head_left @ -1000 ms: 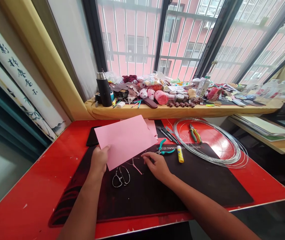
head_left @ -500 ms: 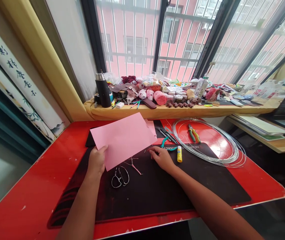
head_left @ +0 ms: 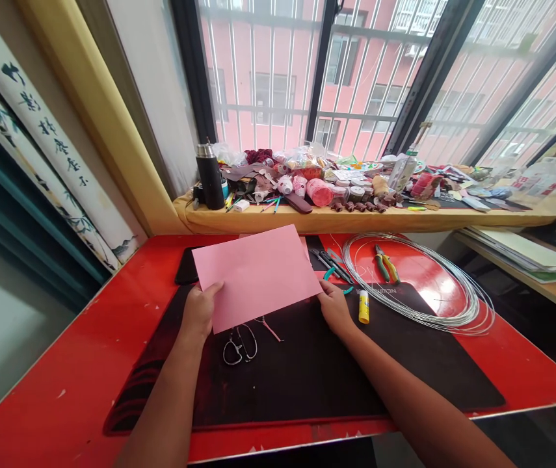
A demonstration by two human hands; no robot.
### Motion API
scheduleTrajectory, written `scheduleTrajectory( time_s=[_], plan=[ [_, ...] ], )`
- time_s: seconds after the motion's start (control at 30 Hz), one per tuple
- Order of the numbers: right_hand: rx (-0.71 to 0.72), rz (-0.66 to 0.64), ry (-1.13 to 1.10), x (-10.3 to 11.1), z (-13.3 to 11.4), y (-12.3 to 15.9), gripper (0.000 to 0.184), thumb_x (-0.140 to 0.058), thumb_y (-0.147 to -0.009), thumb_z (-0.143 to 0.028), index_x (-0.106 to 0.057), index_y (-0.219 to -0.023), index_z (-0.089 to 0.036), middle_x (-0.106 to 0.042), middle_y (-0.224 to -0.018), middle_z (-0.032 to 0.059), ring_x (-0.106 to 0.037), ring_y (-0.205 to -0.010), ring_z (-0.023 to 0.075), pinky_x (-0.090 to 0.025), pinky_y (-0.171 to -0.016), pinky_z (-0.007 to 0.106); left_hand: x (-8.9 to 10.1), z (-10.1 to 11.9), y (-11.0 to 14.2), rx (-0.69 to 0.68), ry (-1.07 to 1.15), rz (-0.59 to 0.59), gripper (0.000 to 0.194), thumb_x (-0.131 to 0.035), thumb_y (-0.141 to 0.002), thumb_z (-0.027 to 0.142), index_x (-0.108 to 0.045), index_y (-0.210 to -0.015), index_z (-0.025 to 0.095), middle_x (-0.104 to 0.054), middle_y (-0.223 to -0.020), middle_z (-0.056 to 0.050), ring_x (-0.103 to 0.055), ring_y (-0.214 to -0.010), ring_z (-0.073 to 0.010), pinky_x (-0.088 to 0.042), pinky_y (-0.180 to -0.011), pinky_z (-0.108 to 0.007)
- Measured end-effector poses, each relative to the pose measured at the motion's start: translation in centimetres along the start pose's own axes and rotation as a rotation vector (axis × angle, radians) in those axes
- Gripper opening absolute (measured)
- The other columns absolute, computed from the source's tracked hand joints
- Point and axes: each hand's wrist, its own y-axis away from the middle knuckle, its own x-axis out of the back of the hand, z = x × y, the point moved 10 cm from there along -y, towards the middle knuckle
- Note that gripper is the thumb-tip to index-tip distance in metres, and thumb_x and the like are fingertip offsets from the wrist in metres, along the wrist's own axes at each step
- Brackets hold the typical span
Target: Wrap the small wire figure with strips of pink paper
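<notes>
A sheet of pink paper [head_left: 255,276] lies tilted over the black desk mat [head_left: 307,383], and both my hands are on its near edge. My left hand [head_left: 199,311] grips the lower left side, with the thumb on top. My right hand [head_left: 335,309] pinches the lower right corner. Below the sheet lie small scissors [head_left: 239,346] and a thin pink-tipped wire piece [head_left: 268,327]. Just past my right hand are teal-handled pliers [head_left: 335,278], partly hidden, and a yellow glue stick [head_left: 364,307].
A coil of silver wire [head_left: 417,283] and red-handled pliers [head_left: 386,263] lie on the red table [head_left: 58,364] to the right. A black phone [head_left: 186,266] sits partly under the sheet. A cluttered windowsill [head_left: 307,221] with a black thermos [head_left: 210,177] runs along the far side.
My right hand has moved from the mat up and right onto the sheet's corner. The sheet now sits between both hands, and the view has shifted slightly.
</notes>
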Motion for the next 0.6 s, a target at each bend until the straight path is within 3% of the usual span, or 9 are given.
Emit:
scheduleTrajectory(
  time_s=[0.2, 0.3, 0.43, 0.6],
  plan=[
    [-0.107, 0.042, -0.211, 0.5, 0.1, 1.0, 0.061, -0.057, -0.093, -0.078, -0.076, -0.095, -0.019, -0.076, -0.077, 0.0075, -0.071, -0.068, 0.0252, -0.056, -0.063, 0.035, -0.1, -0.1, 0.0, 0.014, 0.012, 0.003, 0.043, -0.083, -0.068, 0.029, -0.078, -0.107, 0.012, -0.082, -0.105, -0.014, -0.079, -0.092, -0.0288, -0.061, -0.093, -0.045],
    [-0.168, 0.0, -0.32, -0.5, 0.1, 1.7, 0.057, -0.065, -0.089, -0.076, -0.075, -0.088, -0.02, -0.076, -0.078, 0.0071, -0.072, -0.07, 0.0257, -0.056, -0.064, 0.036, -0.2, -0.2, 0.1, 0.027, 0.017, -0.007, 0.04, -0.083, -0.068, 0.027, -0.078, -0.105, 0.012, -0.083, -0.102, -0.014, -0.079, -0.09, -0.0287, -0.062, -0.091, -0.044],
    [-0.173, -0.028, -0.296, -1.6, 0.0, 2.1, 0.049, -0.082, -0.08, -0.068, -0.072, -0.082, -0.021, -0.075, -0.074, 0.0036, -0.069, -0.061, 0.0227, -0.055, -0.063, 0.035, -0.4, -0.2, 0.3, 0.036, 0.029, -0.016, 0.036, -0.082, -0.071, 0.023, -0.078, -0.105, 0.013, -0.083, -0.097, -0.013, -0.079, -0.089, -0.0281, -0.062, -0.091, -0.043],
    [-0.194, -0.018, -0.272, -2.0, 0.6, 2.4, 0.049, -0.08, -0.082, -0.067, -0.065, -0.076, -0.021, -0.068, -0.059, 0.0008, -0.062, -0.05, 0.0188, -0.05, -0.055, 0.031, -0.3, -0.1, 0.3, 0.039, 0.056, -0.009, 0.031, -0.083, -0.078, 0.029, -0.078, -0.103, 0.012, -0.082, -0.096, -0.013, -0.079, -0.088, -0.0263, -0.063, -0.092, -0.042]
  ],
)
